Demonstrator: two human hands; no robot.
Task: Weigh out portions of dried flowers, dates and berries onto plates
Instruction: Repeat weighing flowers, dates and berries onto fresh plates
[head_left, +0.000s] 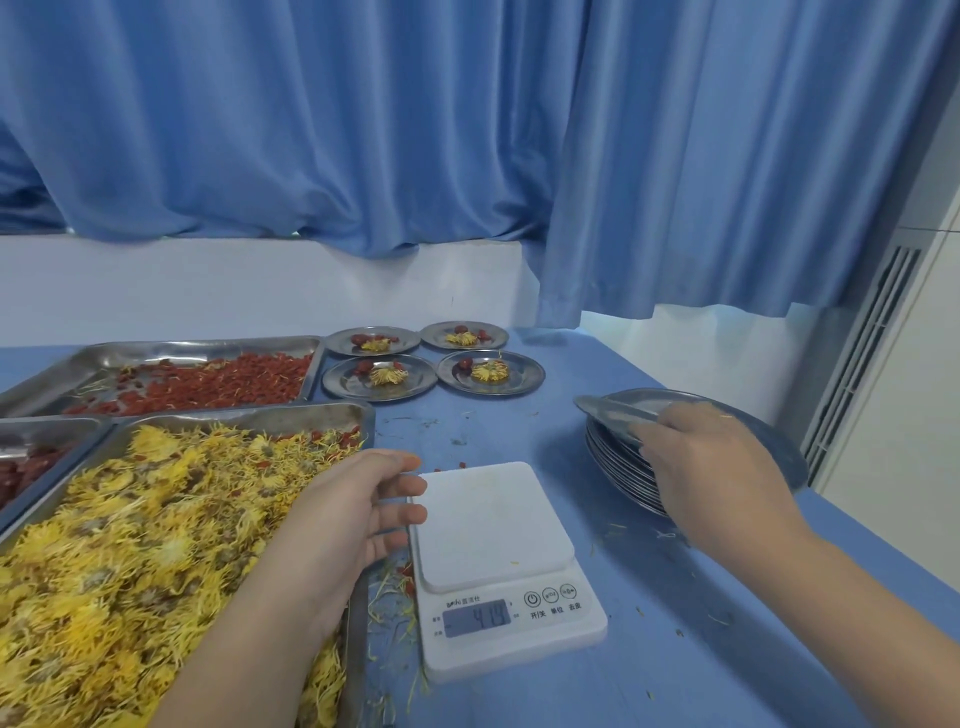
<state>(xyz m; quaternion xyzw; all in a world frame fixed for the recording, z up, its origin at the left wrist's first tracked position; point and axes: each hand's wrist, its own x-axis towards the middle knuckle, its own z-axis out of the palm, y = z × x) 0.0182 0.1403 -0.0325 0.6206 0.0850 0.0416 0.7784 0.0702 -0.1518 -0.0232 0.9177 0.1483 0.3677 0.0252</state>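
Done so far: four filled plates (434, 358) sit in a two-by-two group near the far edge of the table (675, 649). Each carries a yellow flower with a few red pieces.
Scale: the white scale (493, 525) stands in the middle of the table toward the near edge. Its platform is bare apart from a crumb or two. The display (475, 618) shows digits too blurred to read surely.
Right hand: the right hand (717, 467) grips the top plate (634, 408), which is tilted up off the stack of plates (618, 462) by the right edge of the table.
Left hand: the left hand (358, 514) is empty, with fingers loose and nearly straight. Its fingertips are at the left edge of the scale's platform, and I cannot tell whether they touch it.
Supplies: the flower tray (156, 519) lies heaped along the near left edge. The berry tray (208, 384) lies behind it. The date tray (26, 467) is only partly in view at the left edge.
Step in hand: probably fetching an empty plate for the scale, to start a fifth portion.
Left to do: the stack is tall and the trays are well filled, so most of the portions look unweighed.
Litter: loose petals and a few berries are scattered around the scale.
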